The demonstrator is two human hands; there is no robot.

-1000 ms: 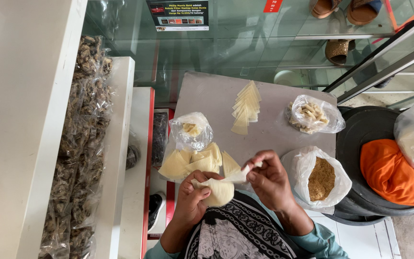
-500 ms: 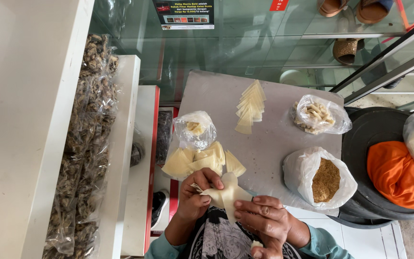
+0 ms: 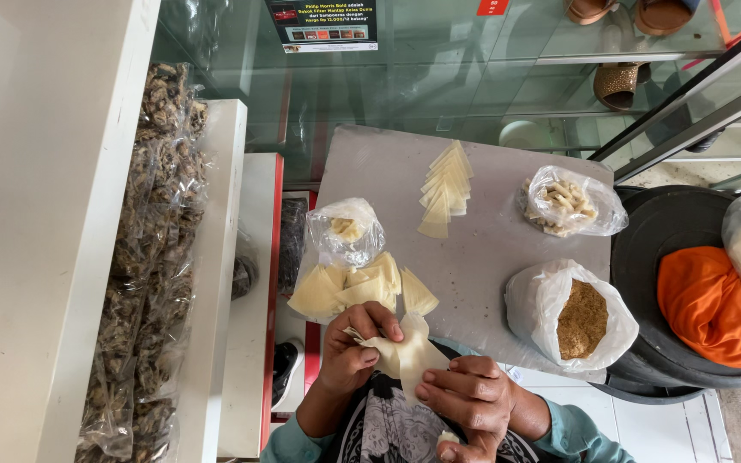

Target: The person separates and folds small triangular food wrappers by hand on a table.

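Wrappers like the pale sheet (image 3: 405, 356) at lower centre of the frame look thin, limp and tearable. Your left hand (image 3: 355, 347) pinches its upper edge; your right hand (image 3: 466, 396) presses curled fingers on its lower corner, so grip edges gently.

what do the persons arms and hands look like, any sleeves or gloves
No gloves: both the left hand and the right hand are bare, with no rings or watch showing. Teal long sleeves are pushed up the forearms, over a dark top with a white pattern.
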